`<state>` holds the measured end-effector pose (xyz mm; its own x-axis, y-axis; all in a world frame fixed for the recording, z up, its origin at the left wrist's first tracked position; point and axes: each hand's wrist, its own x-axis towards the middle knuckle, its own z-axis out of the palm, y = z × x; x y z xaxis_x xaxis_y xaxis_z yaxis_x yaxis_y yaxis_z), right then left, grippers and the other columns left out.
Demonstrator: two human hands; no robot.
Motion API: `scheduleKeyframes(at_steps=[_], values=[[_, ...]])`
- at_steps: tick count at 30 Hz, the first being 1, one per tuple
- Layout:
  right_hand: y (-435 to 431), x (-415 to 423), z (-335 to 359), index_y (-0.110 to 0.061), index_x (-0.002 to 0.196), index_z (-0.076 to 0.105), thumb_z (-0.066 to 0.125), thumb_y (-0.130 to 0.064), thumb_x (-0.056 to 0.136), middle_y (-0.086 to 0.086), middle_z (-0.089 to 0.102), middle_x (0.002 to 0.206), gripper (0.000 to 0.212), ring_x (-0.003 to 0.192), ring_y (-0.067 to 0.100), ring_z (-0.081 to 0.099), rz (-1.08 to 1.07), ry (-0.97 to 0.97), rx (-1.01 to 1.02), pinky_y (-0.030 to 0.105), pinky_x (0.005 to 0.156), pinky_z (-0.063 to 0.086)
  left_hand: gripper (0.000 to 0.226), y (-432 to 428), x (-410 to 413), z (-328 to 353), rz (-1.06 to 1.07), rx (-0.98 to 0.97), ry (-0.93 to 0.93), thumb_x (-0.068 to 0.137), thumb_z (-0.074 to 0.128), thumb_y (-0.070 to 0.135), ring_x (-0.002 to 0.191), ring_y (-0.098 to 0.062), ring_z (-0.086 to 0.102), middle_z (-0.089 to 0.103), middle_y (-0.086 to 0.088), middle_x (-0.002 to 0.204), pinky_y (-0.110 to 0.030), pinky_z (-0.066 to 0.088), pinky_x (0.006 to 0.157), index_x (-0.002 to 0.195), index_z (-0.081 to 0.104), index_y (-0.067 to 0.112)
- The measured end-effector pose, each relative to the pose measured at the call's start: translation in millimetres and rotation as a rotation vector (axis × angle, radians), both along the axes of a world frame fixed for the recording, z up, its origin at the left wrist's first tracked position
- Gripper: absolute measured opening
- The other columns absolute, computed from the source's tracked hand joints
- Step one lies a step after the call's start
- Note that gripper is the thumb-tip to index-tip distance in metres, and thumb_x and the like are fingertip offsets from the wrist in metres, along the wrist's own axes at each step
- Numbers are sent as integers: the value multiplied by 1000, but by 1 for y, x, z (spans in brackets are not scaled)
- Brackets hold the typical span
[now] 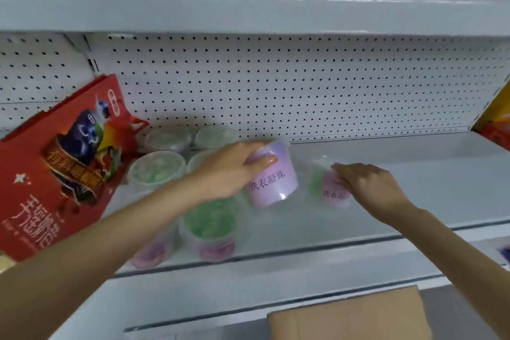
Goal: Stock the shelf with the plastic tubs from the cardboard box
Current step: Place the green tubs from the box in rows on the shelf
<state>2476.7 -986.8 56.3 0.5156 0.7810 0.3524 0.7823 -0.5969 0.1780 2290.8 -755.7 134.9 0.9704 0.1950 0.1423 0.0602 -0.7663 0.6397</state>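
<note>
While both arms reach over the white shelf (358, 174), each hand is closed around a plastic tub. The left hand (229, 171) wraps the upper part of a purple tub (276, 185), thumb pressed flat on the wall facing the camera and the other fingers curled over the rim at the far side; this tub is tilted, its top leaning toward the pegboard back wall (276, 85), and I cannot tell whether its base touches the shelf. Just to the right of it, the right hand (369, 188) grips a second tub (331, 190) from its right side, fingers bent over the lid and upper wall; that tub is blurred, showing green contents above and a pink-purple label below, and it too leans. The two held tubs are close but apart. Left of the purple tub, more tubs already stand on the shelf: two at the back (190, 138) against the pegboard, two in the middle row (157, 168) partly hidden by the left wrist, and two at the front edge (209, 229) under the left forearm, all with clear lids over green contents. Further left of those, a red gift bag (55, 168) leans on the shelf. Below the shelf edge, near the bottom of the view, sits the cardboard box (350, 315), its inside not visible.
</note>
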Motion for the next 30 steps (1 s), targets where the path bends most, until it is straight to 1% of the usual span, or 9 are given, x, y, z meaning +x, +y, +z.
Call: scheduleKeyframes(at_steps=[3, 6, 9, 12, 15, 17, 20, 25, 30], values=[[-3, 29, -11, -13, 105, 60, 68, -13, 81, 8, 70, 83, 25, 61, 33, 64, 8, -35, 54, 31, 50, 50, 38, 4, 46, -10, 15, 175, 41, 94, 40, 48, 116, -13, 52, 58, 13, 124, -29, 41, 94, 132, 43, 43], [1, 39, -18, -14, 108, 63, 59, -18, 84, 9, 71, 93, 25, 71, 33, 67, -2, 23, 130, 33, 54, 54, 48, 9, 82, -30, -17, 373, 110, 95, 38, 49, 135, -11, 35, 32, 16, 150, -31, 34, 105, 141, 28, 43], [3, 45, -29, -18, 118, 62, 64, -22, 86, 5, 66, 117, 32, 101, 29, 64, -39, 184, 182, 37, 78, 53, 49, 15, 106, -53, -81, 492, 171, 96, 37, 45, 138, -11, 30, 28, 14, 152, -31, 32, 105, 143, 27, 38], [4, 49, -24, -18, 124, 59, 64, -29, 86, 1, 55, 135, 40, 124, 22, 49, -25, 433, 316, 28, 100, 37, 51, 23, 115, -65, -90, 574, 157, 96, 37, 46, 138, -15, 30, 27, 9, 153, -34, 33, 104, 144, 24, 35], [7, 60, -17, -24, 128, 55, 66, -35, 81, 2, 45, 144, 50, 133, 22, 39, -5, 423, 257, 35, 109, 31, 64, 30, 117, -65, -178, 608, 323, 89, 39, 61, 143, -17, 15, 6, 9, 157, -36, 23, 111, 145, 14, 41], [11, 68, -14, -31, 134, 47, 67, -41, 79, 1, 33, 151, 59, 140, 21, 28, -44, 512, 137, 43, 113, 27, 71, 36, 115, -64, -215, 585, 403, 85, 38, 68, 145, -17, 8, -1, 14, 157, -37, 15, 114, 145, 8, 45], [18, 79, -13, -36, 137, 41, 68, -39, 79, 2, 28, 153, 65, 142, 20, 21, -65, 675, 123, 37, 114, 19, 67, 48, 113, -62, -219, 547, 417, 86, 37, 66, 145, -15, 7, 1, 16, 157, -36, 13, 115, 144, 7, 49], [47, 81, -13, -43, 139, 34, 57, -54, 81, -8, 29, 151, 63, 139, 16, 19, -187, 574, 106, 45, 107, 31, 63, 49, 121, -66, -140, 647, 345, 89, 35, 62, 144, -20, 15, 9, 12, 157, -37, 17, 114, 145, 14, 43], [81, 97, -3, -39, 145, 23, 51, -52, 86, -3, 21, 155, 67, 143, 21, 12, -187, 714, 37, 44, 115, 18, 72, 60, 149, -62, -17, 629, 418, 88, 35, 66, 145, -23, 10, 7, -1, 159, -41, 14, 115, 148, 13, 33]])
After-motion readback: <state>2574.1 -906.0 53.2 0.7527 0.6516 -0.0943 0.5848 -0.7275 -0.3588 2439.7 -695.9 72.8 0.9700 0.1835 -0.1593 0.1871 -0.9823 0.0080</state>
